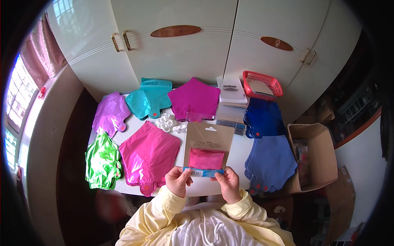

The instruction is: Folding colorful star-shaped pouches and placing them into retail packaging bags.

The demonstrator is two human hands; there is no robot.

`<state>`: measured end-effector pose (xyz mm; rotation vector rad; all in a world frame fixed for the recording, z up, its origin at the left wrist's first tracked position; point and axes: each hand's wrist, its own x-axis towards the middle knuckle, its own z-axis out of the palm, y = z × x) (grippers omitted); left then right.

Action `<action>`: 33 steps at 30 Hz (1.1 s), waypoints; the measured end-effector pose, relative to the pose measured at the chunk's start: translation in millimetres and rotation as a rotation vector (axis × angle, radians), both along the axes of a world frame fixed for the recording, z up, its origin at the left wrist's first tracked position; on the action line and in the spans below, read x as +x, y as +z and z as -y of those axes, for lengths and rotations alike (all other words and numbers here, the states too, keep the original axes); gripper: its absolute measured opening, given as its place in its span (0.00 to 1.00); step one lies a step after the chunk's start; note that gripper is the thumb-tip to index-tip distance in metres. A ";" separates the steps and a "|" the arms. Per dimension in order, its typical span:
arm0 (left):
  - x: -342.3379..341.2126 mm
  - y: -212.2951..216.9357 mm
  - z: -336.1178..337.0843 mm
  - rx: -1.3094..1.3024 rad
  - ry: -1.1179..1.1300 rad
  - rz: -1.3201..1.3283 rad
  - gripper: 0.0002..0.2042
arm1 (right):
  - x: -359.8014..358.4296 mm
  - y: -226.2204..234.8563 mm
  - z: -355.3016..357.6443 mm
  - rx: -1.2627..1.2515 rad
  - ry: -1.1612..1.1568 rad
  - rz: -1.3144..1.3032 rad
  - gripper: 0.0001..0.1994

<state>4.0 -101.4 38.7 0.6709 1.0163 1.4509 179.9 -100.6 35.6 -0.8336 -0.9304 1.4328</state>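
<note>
A hanging package with a brown backing card [210,133] is held upright over the near edge of the table. Inside its clear sleeve lies a folded pink foil piece [207,159], above a blue strip with a barcode. My left hand [178,181] pinches the lower left corner, thumb on top. At the lower right corner my right hand [228,184] grips in the same way. Left of the package lies a stack of flat pink foil balloons [150,151]. Small white rings or rolls [166,122] sit behind it, beside the card.
Flat foil balloons lie around the white table [234,153]: green [102,162], purple [110,112], teal [150,98], magenta [195,98], dark blue [264,117] and light blue [271,162]. Clear sleeves [232,110] are stacked near a red basket [262,94]. A cardboard box [328,160] stands right.
</note>
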 end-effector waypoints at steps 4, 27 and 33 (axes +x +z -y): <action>-3.7 -3.7 -3.2 0.035 -0.122 -0.005 0.05 | 0.5 0.1 -0.5 -0.020 -0.025 0.016 0.08; -4.8 -15.2 2.0 -0.030 -0.071 -0.126 0.07 | -2.8 -8.0 0.2 0.006 -0.074 0.129 0.09; 8.8 -26.6 2.0 0.130 0.024 0.002 0.06 | -6.2 -8.9 0.3 0.013 -0.105 0.121 0.09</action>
